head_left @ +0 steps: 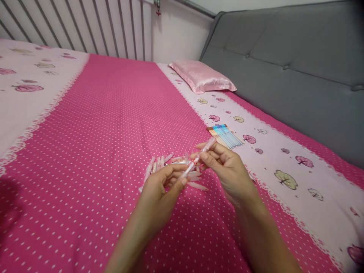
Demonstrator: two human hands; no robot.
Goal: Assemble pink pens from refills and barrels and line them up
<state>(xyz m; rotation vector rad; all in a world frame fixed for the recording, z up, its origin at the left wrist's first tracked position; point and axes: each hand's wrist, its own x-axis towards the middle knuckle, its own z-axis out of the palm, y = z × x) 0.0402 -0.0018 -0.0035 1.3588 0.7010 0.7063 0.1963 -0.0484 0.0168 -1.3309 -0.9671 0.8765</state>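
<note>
A slim pale pink pen [196, 159] is held slantwise between my two hands. My left hand [167, 182] pinches its lower end between thumb and fingers. Around the upper end, my right hand [220, 161] has its thumb and fingers closed. Just beyond and below the hands lies a loose pile of pink and white pens [160, 162], partly hidden by my left hand. One pen [198, 186] sticks out to the right of the pile. Past my right hand lies a neat row of blue and cream pens [226, 135] side by side.
Everything lies on a bed with a pink dotted bedspread [113, 121] that has pale tree-print bands. A pink satin pillow [201, 76] rests near the grey padded headboard [284, 64]. A white radiator [76, 26] stands along the far wall.
</note>
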